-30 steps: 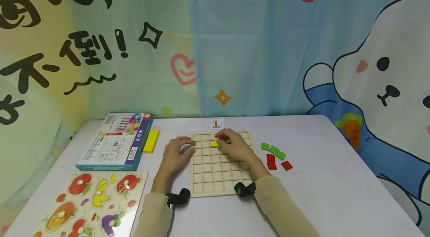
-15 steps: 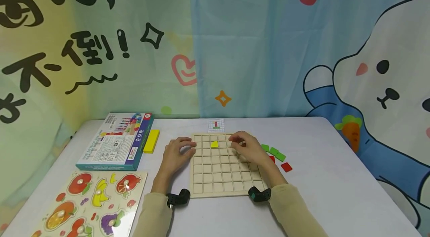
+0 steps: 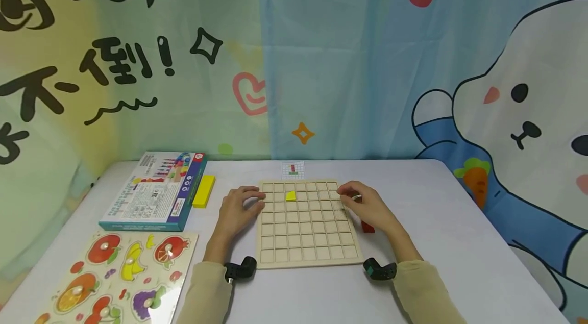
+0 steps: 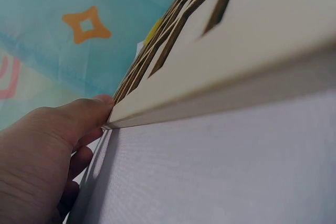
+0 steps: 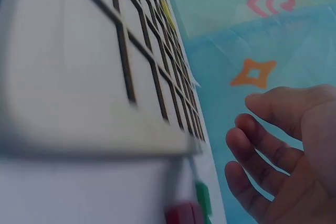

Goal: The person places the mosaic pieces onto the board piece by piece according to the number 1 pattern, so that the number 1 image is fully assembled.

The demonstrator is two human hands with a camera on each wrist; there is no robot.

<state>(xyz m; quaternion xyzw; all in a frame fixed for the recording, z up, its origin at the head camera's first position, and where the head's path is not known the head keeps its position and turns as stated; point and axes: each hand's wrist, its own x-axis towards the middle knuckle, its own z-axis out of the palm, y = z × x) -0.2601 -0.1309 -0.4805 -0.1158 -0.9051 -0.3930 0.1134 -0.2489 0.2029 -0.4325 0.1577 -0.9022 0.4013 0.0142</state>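
Hands: our left hand [image 3: 240,207] rests relaxed on the grid board's [image 3: 305,242] 9 o'clock edge; right hand [image 3: 367,207], fingers loosely spread, hovers at 3 o'clock.
Board: one, mid-table.
Box: one [image 3: 153,189], 10 o'clock.
Tiles: one yellow tile [image 3: 291,195] seated; one red tile [image 3: 368,227] half hidden.
Right wrist: a green tile [image 5: 203,198] too.

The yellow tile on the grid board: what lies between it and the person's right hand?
In the head view, only empty squares of the grid board lie between the yellow tile and the right hand.
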